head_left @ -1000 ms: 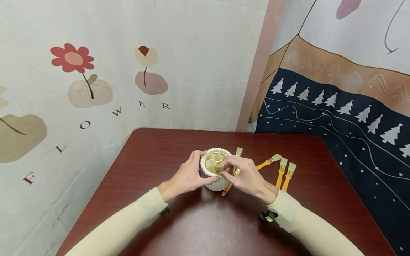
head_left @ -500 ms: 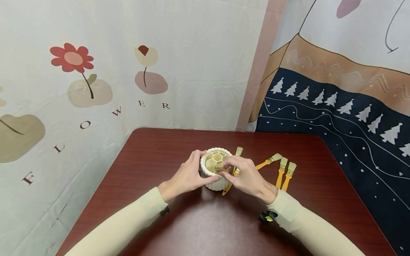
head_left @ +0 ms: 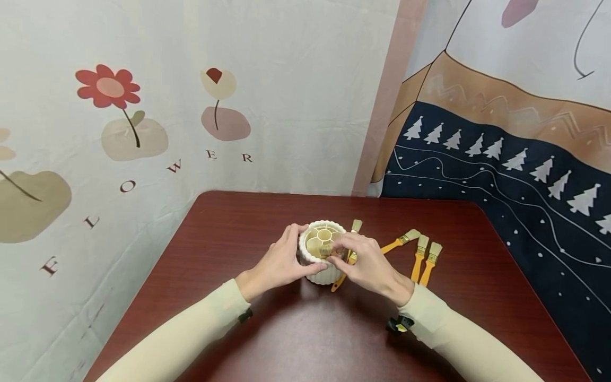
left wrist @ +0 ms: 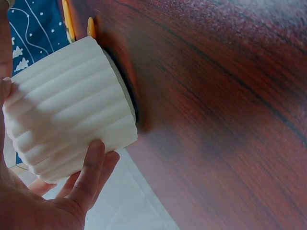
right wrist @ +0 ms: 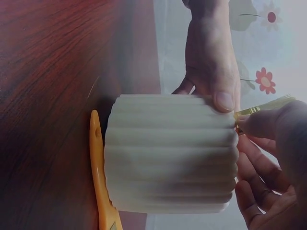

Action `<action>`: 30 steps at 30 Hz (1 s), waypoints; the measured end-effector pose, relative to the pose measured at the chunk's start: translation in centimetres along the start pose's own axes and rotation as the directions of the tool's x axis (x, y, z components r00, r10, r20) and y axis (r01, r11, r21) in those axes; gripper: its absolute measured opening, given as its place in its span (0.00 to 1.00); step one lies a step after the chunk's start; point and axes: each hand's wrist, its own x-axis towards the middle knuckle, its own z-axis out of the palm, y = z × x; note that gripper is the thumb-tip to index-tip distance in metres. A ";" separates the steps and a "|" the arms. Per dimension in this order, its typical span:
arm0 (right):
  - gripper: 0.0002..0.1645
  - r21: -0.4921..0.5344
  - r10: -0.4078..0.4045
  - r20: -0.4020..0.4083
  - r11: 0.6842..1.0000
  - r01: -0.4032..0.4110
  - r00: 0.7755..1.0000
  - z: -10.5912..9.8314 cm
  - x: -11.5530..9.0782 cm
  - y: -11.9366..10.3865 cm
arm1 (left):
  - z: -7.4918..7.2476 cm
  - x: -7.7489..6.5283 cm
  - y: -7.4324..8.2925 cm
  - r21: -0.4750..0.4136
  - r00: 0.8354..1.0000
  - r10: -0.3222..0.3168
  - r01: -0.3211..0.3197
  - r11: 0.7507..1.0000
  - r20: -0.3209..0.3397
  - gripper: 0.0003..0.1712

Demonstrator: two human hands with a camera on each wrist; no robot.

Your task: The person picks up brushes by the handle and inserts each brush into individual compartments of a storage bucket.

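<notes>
A cream, ribbed round holder (head_left: 323, 276) stands on the table, its open top split by spokes around a central ring. My left hand (head_left: 282, 261) grips its left side, thumb across the near rim; in the left wrist view those fingers (left wrist: 89, 175) press along the ribbed wall. Over the near right part of the opening, my right hand (head_left: 371, 263) pinches a paintbrush (head_left: 326, 250) by its metal band. In the right wrist view the pale bristles (right wrist: 277, 102) point up and away from the holder's rim. The brush's handle is hidden behind the holder's wall.
Right beside the holder lies a paintbrush with a yellow handle (head_left: 338, 283), partly under my right hand. Another brush (head_left: 356, 226) shows its bristles behind that hand. Further right, three more paintbrushes (head_left: 431, 257) lie on the dark red table (head_left: 229, 228). Printed curtains (head_left: 296, 106) hang behind.
</notes>
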 end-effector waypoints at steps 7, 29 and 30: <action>0.15 0.007 0.011 -0.001 1.000 -0.011 1.000 0.0 -0.2 -0.1 | 0.0 0.0 -0.1 0.004 1.000 -0.001 0.001 1.000 0.004 0.58; 0.18 -0.021 0.034 -0.054 0.999 -0.035 0.998 -2.0 -0.2 0.5 | 0.1 0.1 -0.2 0.004 1.000 -0.019 0.019 1.000 0.012 0.57; 0.17 -0.025 0.044 -0.056 0.999 -0.045 0.997 -2.2 -0.2 0.6 | 0.1 0.1 -0.2 0.003 1.000 -0.018 0.017 1.000 0.008 0.57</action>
